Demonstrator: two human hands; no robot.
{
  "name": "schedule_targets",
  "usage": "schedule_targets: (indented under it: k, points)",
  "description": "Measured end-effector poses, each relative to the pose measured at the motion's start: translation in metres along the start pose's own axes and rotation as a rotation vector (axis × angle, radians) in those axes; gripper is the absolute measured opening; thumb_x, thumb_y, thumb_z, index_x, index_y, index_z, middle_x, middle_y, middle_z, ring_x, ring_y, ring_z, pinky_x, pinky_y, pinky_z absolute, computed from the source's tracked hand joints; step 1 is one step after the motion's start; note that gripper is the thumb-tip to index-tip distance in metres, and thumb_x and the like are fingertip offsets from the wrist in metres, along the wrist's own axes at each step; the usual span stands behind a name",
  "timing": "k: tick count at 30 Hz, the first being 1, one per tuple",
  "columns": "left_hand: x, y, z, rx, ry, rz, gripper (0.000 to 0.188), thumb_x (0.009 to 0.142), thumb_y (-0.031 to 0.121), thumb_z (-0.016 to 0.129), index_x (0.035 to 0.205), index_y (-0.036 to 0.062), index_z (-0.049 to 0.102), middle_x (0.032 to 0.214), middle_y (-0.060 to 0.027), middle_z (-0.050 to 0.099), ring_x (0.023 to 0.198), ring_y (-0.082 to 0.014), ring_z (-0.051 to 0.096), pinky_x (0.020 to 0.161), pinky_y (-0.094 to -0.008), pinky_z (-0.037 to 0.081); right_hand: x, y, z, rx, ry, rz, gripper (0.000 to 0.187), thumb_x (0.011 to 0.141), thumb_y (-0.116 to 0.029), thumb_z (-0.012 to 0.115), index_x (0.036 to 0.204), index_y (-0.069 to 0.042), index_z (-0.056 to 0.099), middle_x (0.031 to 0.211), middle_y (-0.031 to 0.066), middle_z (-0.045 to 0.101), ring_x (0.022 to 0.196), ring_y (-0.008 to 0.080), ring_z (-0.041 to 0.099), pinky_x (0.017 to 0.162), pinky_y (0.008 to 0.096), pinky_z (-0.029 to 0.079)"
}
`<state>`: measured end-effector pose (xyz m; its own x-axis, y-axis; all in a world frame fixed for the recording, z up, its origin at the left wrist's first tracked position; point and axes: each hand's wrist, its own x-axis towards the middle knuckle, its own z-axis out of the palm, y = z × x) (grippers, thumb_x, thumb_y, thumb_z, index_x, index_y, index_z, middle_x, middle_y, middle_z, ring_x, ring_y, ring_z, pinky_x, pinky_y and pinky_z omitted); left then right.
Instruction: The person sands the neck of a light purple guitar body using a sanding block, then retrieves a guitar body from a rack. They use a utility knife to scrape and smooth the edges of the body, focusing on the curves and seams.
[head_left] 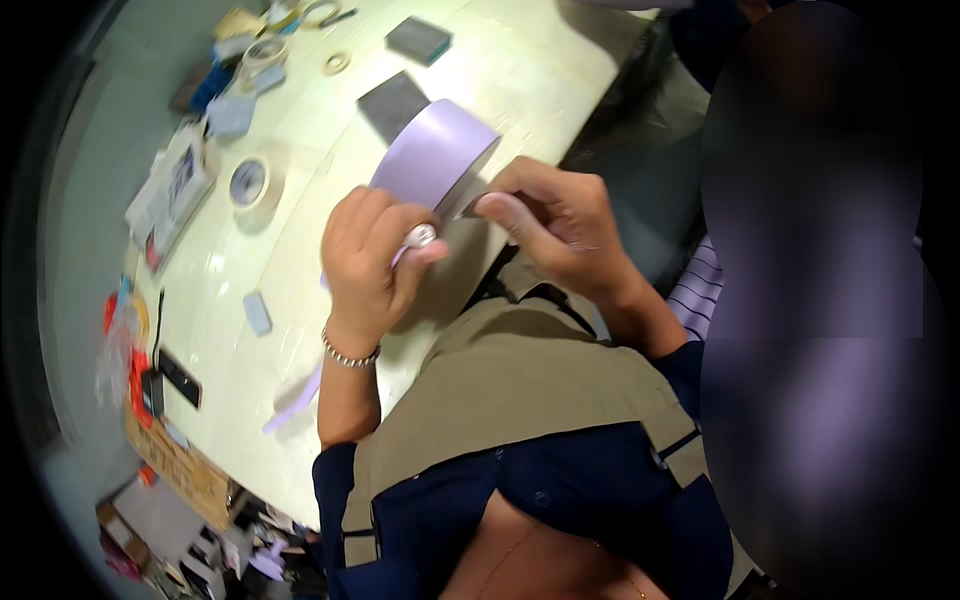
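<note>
From where I stand, the lilac band (440, 150) is up in the middle of the frame, over the table (310, 150), its curve running from the left hand (368, 255) toward the upper right. That hand is the nearer one: its fingers are curled round the band's lower left end, grasping it, so the band lies above and to the right of the knuckles. The right hand (555, 225) comes in from the right, by the band's lower right edge, thumb and forefinger drawn close (whether they pinch anything, I cannot tell; it's blurred there). Just past the band's upper left side lies a grey pad (393, 103), and further left stands a tape roll (268, 195).
</note>
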<state>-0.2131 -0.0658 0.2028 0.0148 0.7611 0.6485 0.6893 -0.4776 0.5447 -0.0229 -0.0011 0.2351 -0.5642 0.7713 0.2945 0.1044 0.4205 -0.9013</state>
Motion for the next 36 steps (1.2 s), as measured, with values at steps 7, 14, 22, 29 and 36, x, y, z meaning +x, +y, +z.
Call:
schedule_targets:
  k: [7,14,22,29,36]
  points:
    - [-0.029,0.01,0.003,-0.022,0.051,-0.036,0.025,0.085,0.033,0.065,0.084,0.0088,0.063,0.064,-0.0042,0.046,0.059,-0.0232,0.043,0.054,-0.0339,0.034,-0.007,-0.007,0.012,-0.292,-0.09,-0.217,0.014,0.082,-0.012,0.073,0.077,-0.005,0.062,0.058,0.0063,0.054,0.049,0.0175,0.05,0.046,0.0287,0.037]
    - [-0.035,0.009,0.008,-0.035,0.052,-0.058,0.027,0.085,0.035,0.064,0.081,0.0079,0.06,0.067,-0.0049,0.047,0.06,-0.0243,0.045,0.056,-0.0343,0.035,-0.005,-0.001,0.015,-0.449,-0.091,-0.348,0.017,0.079,-0.017,0.074,0.073,-0.01,0.06,0.059,0.0065,0.054,0.051,0.0236,0.054,0.046,0.0334,0.041]
    - [-0.039,0.005,0.002,0.043,-0.011,-0.053,0.028,0.082,0.036,0.065,0.079,0.0087,0.06,0.069,-0.0038,0.049,0.064,-0.023,0.046,0.058,-0.0338,0.034,-0.001,0.002,0.016,-0.389,-0.224,-0.228,0.017,0.08,-0.017,0.073,0.073,-0.008,0.06,0.058,0.0077,0.055,0.05,0.0239,0.053,0.046,0.032,0.04]
    - [-0.043,0.0,0.002,-0.053,-0.016,-0.091,0.029,0.083,0.037,0.065,0.079,0.0089,0.061,0.07,-0.0035,0.05,0.064,-0.0228,0.046,0.058,-0.0339,0.034,0.001,0.006,0.019,-0.079,-0.384,0.106,0.013,0.089,-0.01,0.066,0.081,0.0,0.064,0.058,0.0017,0.051,0.052,0.0054,0.042,0.048,0.0232,0.033]
    - [-0.048,-0.009,0.001,-0.073,0.102,-0.209,0.034,0.076,0.042,0.071,0.076,0.0093,0.062,0.074,-0.0029,0.056,0.058,-0.0205,0.049,0.053,-0.031,0.036,0.001,0.015,0.021,0.28,-0.223,0.39,0.012,0.091,-0.006,0.061,0.098,0.0,0.068,0.072,0.0001,0.059,0.06,0.0047,0.047,0.054,0.0195,0.037]
